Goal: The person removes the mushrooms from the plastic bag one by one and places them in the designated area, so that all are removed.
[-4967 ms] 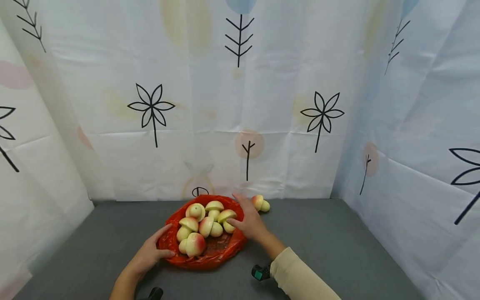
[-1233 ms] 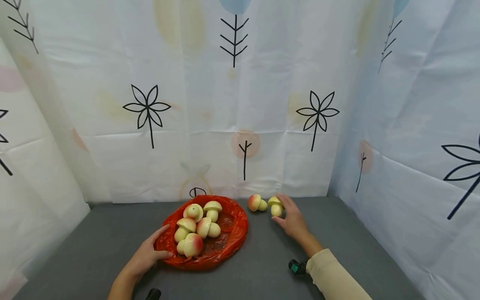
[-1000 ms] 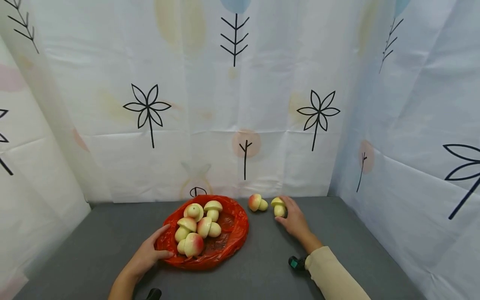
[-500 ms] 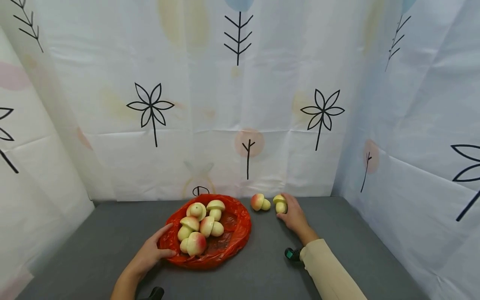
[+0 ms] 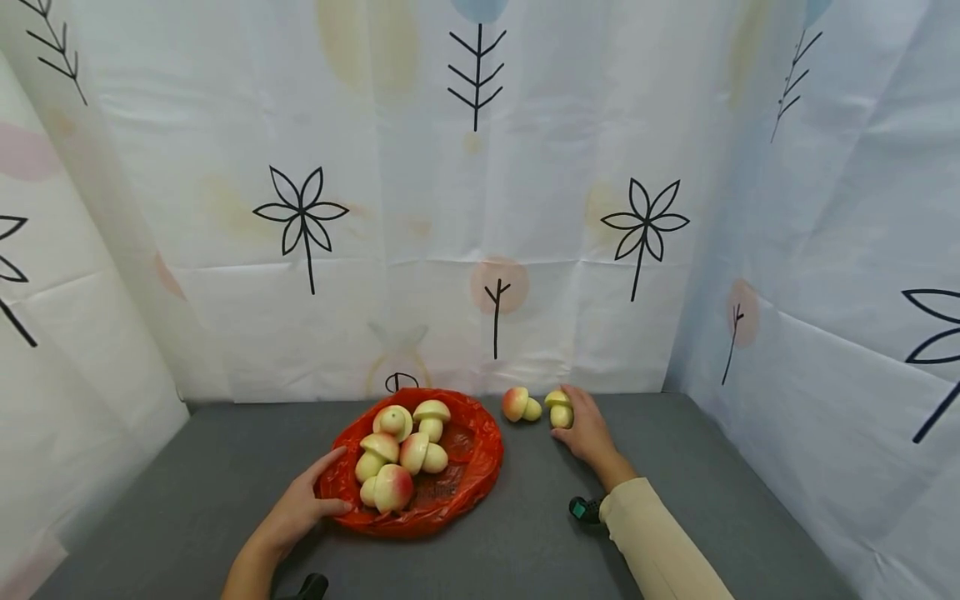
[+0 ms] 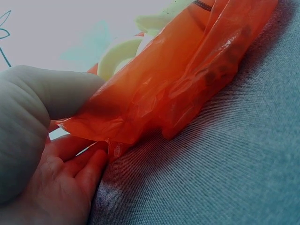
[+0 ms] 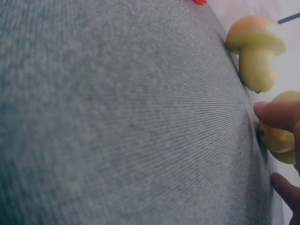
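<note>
While the left hand pinches the red bag rim, the right hand cups a mushroom; set it upright, release gently.

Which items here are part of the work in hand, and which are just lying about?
In use:
red plastic bag, gripped by left hand
toy mushrooms in bag
mushroom at right hand
mushroom already set out

Lying about:
patterned curtain
grey table

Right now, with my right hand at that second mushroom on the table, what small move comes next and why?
Probably let go and draw the right hand back toward the bag. The mushroom already stands on the table beside the other one, and the left hand holds the bag's edge.
</note>
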Tool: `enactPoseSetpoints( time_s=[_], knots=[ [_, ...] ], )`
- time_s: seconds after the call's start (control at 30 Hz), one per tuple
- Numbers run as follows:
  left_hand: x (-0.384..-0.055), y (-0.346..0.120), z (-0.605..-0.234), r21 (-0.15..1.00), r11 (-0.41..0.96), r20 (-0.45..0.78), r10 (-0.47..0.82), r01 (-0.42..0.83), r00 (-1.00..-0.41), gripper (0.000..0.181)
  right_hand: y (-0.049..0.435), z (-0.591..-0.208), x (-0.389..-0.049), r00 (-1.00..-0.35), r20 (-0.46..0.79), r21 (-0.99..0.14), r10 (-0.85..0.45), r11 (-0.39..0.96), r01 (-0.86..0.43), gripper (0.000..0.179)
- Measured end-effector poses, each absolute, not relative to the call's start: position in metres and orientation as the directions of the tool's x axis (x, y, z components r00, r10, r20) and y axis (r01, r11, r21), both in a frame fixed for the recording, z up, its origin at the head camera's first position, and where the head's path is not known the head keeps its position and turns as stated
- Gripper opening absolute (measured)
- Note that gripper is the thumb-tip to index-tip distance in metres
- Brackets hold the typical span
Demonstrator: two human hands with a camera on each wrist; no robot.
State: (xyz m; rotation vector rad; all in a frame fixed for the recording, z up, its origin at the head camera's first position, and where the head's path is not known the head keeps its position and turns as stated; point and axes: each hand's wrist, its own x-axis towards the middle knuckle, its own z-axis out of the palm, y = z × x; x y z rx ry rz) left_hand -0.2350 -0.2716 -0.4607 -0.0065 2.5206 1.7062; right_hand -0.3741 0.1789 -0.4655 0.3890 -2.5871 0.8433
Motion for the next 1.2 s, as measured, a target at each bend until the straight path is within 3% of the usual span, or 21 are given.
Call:
enactPoseSetpoints(
  time_s=[0.17,0.67,1.2],
  knots=[
    [-0.234,-0.271,-0.459,0.929,0.366,-0.084,0.061,-0.056,-0.995,0.090,0.180,-0.464,-0.370,-0.867,0.476,-0.494,-0.147,0.771,-0.402,0.082],
    [-0.233,-0.270,-0.459,0.932,0.356,-0.094,0.050,-0.070,-0.994,0.090,0.180,-0.434,-0.362,-0.890,0.411,-0.489,-0.200,0.775,-0.400,0.080],
    [-0.234,-0.272,-0.460,0.932,0.355,-0.097,0.061,-0.069,-0.993,0.091,0.143,-0.404,-0.348,-0.768,0.570,-0.417,-0.292,0.703,-0.577,0.048]
  ],
)
